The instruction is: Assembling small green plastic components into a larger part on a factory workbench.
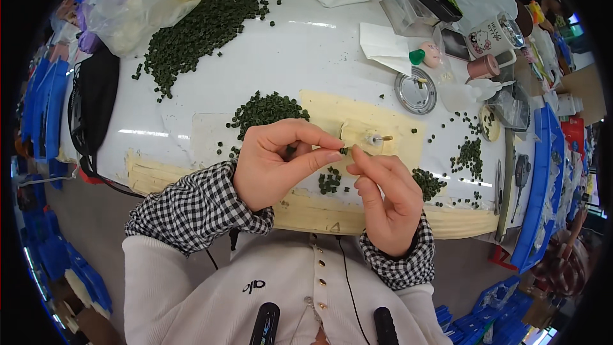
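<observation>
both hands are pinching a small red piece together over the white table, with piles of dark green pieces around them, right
Not quite: the small piece pinched between the left hand and right hand is dark green, not red, as the head view shows. The white table and piles of dark green pieces are right.

pellets (pixel 204 25) – dark green | cuffs (pixel 198 207) – black-white check | table (pixel 319 57) – white
</observation>
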Available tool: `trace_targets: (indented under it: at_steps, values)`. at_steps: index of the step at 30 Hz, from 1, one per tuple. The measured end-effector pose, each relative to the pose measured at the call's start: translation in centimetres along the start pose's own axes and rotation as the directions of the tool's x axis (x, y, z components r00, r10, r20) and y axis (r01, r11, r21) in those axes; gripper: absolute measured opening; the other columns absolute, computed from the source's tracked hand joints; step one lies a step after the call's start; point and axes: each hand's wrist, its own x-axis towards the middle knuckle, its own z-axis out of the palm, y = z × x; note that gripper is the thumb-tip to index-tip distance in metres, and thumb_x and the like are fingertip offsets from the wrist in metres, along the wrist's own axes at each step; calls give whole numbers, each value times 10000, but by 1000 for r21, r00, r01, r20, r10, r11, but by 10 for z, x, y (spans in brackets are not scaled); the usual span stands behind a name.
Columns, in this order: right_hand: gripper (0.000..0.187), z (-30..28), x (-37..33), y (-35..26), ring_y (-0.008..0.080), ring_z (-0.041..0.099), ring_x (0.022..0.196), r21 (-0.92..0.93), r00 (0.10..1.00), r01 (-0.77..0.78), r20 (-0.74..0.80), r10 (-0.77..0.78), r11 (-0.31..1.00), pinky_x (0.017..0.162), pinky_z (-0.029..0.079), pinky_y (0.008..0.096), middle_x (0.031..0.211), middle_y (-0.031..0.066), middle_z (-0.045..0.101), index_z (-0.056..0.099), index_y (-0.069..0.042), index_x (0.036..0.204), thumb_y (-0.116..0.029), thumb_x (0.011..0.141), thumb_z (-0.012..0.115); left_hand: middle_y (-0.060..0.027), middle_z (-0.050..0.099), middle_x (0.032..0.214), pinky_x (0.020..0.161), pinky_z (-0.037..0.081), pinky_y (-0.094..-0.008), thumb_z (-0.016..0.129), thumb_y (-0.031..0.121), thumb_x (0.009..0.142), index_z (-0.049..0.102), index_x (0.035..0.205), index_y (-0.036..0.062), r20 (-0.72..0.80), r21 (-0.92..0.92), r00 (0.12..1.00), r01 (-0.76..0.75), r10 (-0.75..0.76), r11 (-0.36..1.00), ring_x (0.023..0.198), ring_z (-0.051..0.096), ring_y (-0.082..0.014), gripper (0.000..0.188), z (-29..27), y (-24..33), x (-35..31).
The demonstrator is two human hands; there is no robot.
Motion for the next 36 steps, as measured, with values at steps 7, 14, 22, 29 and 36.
trace_targets:
  at_steps: [7, 14, 22, 29, 36]
  values:
    - [360, 4, -1, 2, 192, 626, 855, 68, 999, -29, 37, 27, 997, 714, 501, 238, 958, 130, 613, 580, 17, 1195, 71, 841, 556, -3, 548, 724, 578, 362, -207, 642, -71, 799, 669, 940, -16, 8, -10, 1000, -22, 22, 1000, 613, 423, -53, 154, 1, 1, 0]
    - [340, 6, -2, 3, 195, 627, 847, 77, 999, -34, 34, 31, 996, 712, 500, 238, 950, 133, 612, 592, 33, 1166, 84, 832, 560, -27, 581, 759, 577, 370, -211, 640, -58, 807, 680, 954, -10, 28, 15, 998, -54, 53, 998, 616, 435, -61, 160, -1, 1, 1]
    - [333, 3, -4, 3, 207, 623, 790, -40, 1000, 11, 20, -10, 999, 676, 501, 252, 939, 137, 605, 609, 34, 1135, 76, 805, 602, -19, 578, 771, 570, 359, -202, 644, -45, 807, 675, 947, -6, 46, 60, 998, -34, 31, 998, 605, 413, -48, 149, 1, 1, 2]
    - [231, -23, -17, 11, 181, 582, 669, -338, 969, -37, -242, -49, 940, 595, 477, 253, 855, 132, 612, 642, 34, 1005, 60, 776, 652, 36, 458, 645, 512, 292, -212, 690, 32, 785, 675, 900, 16, 190, 229, 973, 88, -133, 969, 556, 344, -36, 117, 5, 6, 6]
    - [109, -64, -35, 39, 231, 543, 694, -701, 954, -194, -299, -36, 686, 629, 451, 312, 787, 107, 591, 645, 17, 890, 9, 781, 652, 0, 348, 539, 459, 283, -252, 719, 52, 736, 686, 887, 38, 339, 534, 938, -131, -70, 836, 480, 313, -93, 156, 6, -1, 6]
